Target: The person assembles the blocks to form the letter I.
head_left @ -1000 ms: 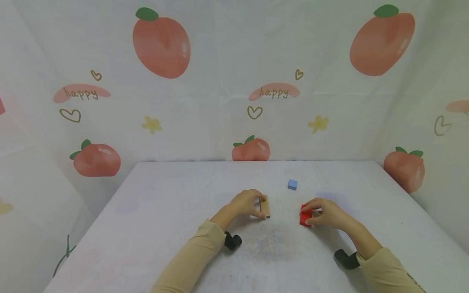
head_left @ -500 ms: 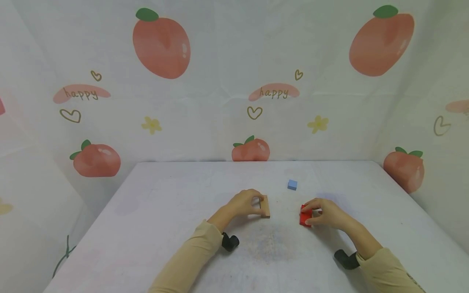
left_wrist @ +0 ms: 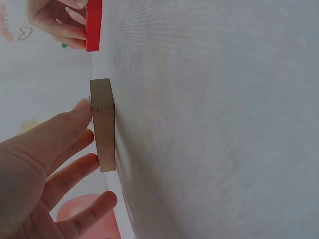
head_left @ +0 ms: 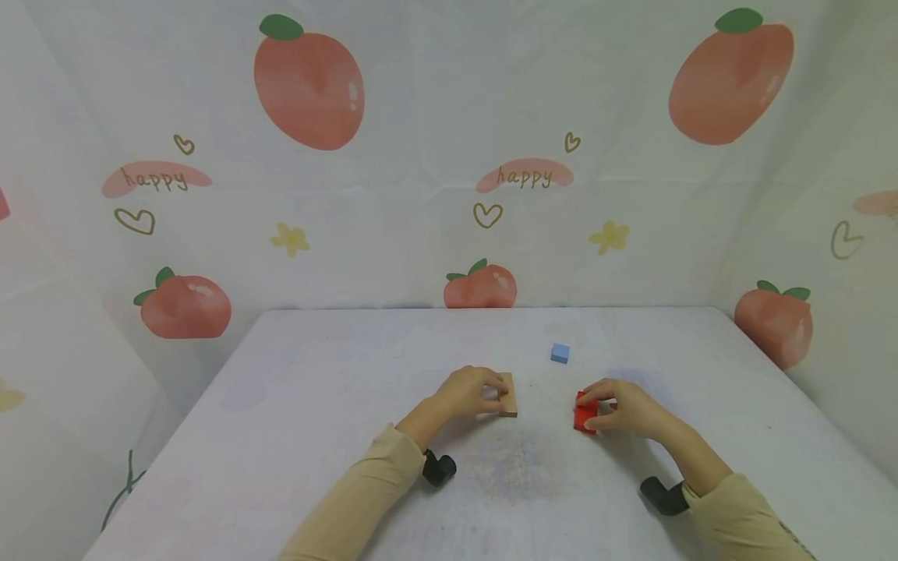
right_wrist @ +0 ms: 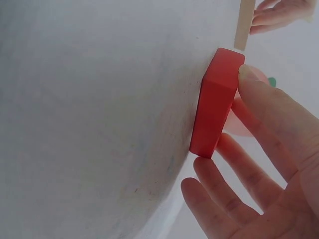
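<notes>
L hand [head_left: 464,395]: grip wide, tips on wood block [left_wrist: 104,134] | R hand [head_left: 629,407]: same, red block [right_wrist: 214,112] ~3 o'clock of wood block | I reckon uneven press cd skew either

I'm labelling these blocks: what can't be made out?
Head view: part of the red block, hidden by the right hand.
Head view: any marks on the blue block, too small.
Left wrist view: rest of the red block, cut off by the top edge.
Right wrist view: rest of the wooden block, cut off by the top edge.
</notes>
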Demonstrator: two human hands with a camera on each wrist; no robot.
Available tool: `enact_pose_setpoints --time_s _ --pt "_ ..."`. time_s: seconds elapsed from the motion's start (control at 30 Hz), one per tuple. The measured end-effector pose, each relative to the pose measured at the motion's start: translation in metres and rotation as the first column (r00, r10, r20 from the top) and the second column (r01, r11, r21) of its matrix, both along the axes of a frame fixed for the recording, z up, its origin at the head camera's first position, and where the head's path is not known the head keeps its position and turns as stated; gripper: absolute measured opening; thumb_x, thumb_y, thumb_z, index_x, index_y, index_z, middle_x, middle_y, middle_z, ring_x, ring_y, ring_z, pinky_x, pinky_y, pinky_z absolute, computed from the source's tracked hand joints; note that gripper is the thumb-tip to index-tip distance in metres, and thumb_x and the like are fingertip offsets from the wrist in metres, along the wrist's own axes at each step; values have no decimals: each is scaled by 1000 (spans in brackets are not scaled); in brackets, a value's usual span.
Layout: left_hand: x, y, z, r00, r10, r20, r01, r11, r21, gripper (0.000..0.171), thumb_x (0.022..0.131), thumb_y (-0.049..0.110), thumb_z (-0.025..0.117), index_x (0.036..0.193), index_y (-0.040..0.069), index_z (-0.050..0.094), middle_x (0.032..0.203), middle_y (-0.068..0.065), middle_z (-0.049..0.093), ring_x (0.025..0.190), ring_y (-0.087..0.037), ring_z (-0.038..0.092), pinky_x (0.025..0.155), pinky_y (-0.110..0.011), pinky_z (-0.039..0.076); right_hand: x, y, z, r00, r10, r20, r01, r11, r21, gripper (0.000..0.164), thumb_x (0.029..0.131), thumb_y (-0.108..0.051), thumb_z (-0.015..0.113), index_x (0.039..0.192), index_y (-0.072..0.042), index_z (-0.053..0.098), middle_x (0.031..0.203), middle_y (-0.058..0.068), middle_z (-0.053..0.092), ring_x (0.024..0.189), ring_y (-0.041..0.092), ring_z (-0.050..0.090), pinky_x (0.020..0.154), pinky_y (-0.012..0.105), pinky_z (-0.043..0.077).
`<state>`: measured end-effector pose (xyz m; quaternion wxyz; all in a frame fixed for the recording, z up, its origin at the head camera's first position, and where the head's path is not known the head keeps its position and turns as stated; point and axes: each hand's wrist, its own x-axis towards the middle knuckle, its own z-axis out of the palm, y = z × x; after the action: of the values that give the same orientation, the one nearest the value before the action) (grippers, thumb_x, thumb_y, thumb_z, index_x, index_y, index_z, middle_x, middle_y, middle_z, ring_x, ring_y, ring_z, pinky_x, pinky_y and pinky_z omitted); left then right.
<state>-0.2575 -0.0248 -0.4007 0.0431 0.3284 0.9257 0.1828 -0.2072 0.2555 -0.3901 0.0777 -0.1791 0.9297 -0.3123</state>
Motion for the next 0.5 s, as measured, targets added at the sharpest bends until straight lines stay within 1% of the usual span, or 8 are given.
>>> enact_pose_setpoints --time_s 0.13,0.37,0.5 --pt "2 1 2 1000 22 10 -22 1000 -7 31 82 30 70 110 17 70 121 0 65 119 -18 57 102 -34 43 0 0 0 1000 -1 1 1 1000 2 28 76 -14 75 102 -5 71 113 20 62 105 35 55 87 52 51" --pt "5 2 4 996 63 61 -65 998 26 32 81 28 72 111 15 70 124 -2 64 121 -21 56 102 -36 44 -1 2 -2 1000 12 -10 -12 1000 -5 29 75 -14 75 103 -5 71 113 20 62 103 34 55 86 51 52" --pt "5 3 3 995 75 62 -76 997 18 32 82 29 71 111 16 70 124 -1 64 122 -20 55 102 -35 43 -1 3 -2 1000 27 -15 -27 1000 -6 30 76 -14 75 104 -4 70 114 21 61 102 33 56 85 50 53"
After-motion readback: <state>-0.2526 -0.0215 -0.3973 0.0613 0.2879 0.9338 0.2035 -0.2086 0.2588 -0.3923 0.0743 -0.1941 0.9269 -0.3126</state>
